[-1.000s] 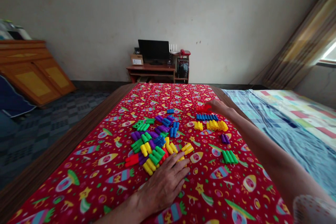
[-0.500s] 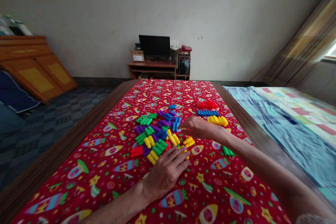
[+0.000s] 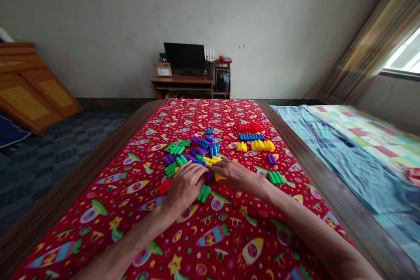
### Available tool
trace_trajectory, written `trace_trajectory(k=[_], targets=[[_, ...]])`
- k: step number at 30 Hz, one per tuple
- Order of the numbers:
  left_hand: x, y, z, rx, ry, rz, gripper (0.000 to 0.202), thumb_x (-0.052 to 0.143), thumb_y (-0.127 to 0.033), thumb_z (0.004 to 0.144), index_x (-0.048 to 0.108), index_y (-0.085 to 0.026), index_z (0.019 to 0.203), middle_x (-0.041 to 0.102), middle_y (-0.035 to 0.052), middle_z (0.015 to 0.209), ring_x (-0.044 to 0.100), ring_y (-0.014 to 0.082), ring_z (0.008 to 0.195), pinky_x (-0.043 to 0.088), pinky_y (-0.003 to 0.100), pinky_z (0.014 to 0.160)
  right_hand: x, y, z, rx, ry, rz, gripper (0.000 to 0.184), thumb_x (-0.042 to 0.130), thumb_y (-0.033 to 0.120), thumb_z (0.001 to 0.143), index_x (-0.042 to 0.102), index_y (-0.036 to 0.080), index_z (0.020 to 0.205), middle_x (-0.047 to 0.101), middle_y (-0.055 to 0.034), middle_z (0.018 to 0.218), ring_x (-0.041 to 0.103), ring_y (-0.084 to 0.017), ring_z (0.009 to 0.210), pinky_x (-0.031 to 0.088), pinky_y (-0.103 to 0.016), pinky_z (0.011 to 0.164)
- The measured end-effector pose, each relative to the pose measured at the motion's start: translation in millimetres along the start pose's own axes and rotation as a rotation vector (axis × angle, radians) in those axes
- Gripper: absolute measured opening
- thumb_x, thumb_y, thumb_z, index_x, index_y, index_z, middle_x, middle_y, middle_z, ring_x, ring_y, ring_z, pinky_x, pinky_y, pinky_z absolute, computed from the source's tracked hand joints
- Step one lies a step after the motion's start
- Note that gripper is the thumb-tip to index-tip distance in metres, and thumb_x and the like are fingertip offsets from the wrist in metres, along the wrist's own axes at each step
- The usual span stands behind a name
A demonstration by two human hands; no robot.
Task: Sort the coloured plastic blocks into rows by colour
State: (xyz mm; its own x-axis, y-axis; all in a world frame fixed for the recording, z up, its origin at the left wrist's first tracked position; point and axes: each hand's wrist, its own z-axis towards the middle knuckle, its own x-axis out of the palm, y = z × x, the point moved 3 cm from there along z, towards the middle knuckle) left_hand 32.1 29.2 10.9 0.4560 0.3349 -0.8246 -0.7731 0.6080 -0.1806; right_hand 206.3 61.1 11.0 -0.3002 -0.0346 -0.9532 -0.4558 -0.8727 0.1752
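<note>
A pile of plastic tube-shaped toy blocks in green, purple, blue, yellow and red lies on the red tablecloth. My left hand (image 3: 186, 182) rests on the near side of the pile with its fingers spread, covering some blocks. Just in front of it lies a green block (image 3: 204, 193). Beside it my right hand (image 3: 234, 174) reaches in from the right, fingers together and bent down at a yellow block (image 3: 211, 161); what its fingertips hold is hidden. A red block (image 3: 164, 187) shows left of my left hand.
Right of the pile stand sorted rows: red blocks (image 3: 250, 127), blue blocks (image 3: 251, 137), yellow blocks (image 3: 262, 145), a purple block (image 3: 271, 159) and green blocks (image 3: 276, 178). Beyond the table (image 3: 292, 135) are a desk with a monitor (image 3: 184, 56) and, at right, a bed (image 3: 348, 148).
My right hand has come back toward me into the pile beside my left hand, which has shifted left and slightly farther in. A green block now shows near my left hand. The view has turned rightward.
</note>
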Motion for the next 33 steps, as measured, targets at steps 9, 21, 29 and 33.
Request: trace_trajectory(k=[9,21,29,33], targets=[[-1.9,-4,2,-0.129,-0.005,-0.285,0.032,0.043,-0.033,0.097,0.06,-0.018,0.12,0.07,0.0103,0.117,0.065,0.0238,0.109,0.052,0.037,0.094,-25,-7,-2,0.422,-0.359,0.523,0.014,0.053,0.016,0.087,0.067,0.016,0.088,0.068,-0.0014,0.075,0.06,-0.012,0.065,0.043,-0.022,0.06],[0.3,8,3,-0.556,0.041,-0.814,0.038,0.06,-0.051,0.083,0.064,-0.017,0.1,0.071,0.0017,0.075,0.068,0.0185,0.069,0.052,0.024,0.059,-39,27,-2,0.036,-0.284,0.281,0.032,0.052,0.023,0.094,0.058,0.019,0.126,0.062,-0.0158,0.125,0.062,-0.024,0.109,0.051,-0.038,0.088],[1.9,6,0,-0.603,0.002,-0.83,0.035,0.059,-0.048,0.084,0.055,-0.019,0.104,0.067,-0.0006,0.068,0.066,0.0176,0.065,0.049,0.023,0.056,-33,38,4,-0.012,-0.188,-0.013,0.028,0.054,0.023,0.094,0.056,0.013,0.12,0.068,-0.0162,0.108,0.064,-0.024,0.099,0.051,-0.04,0.087],[-1.5,5,0,-0.534,-0.033,-0.738,0.026,0.05,-0.039,0.09,0.055,-0.019,0.105,0.072,0.0044,0.082,0.068,0.0176,0.069,0.053,0.027,0.065,-45,-2,-5,0.039,-0.26,0.0,0.043,0.049,0.003,0.086,0.056,0.016,0.126,0.066,-0.0146,0.117,0.062,-0.024,0.108,0.05,-0.042,0.093]])
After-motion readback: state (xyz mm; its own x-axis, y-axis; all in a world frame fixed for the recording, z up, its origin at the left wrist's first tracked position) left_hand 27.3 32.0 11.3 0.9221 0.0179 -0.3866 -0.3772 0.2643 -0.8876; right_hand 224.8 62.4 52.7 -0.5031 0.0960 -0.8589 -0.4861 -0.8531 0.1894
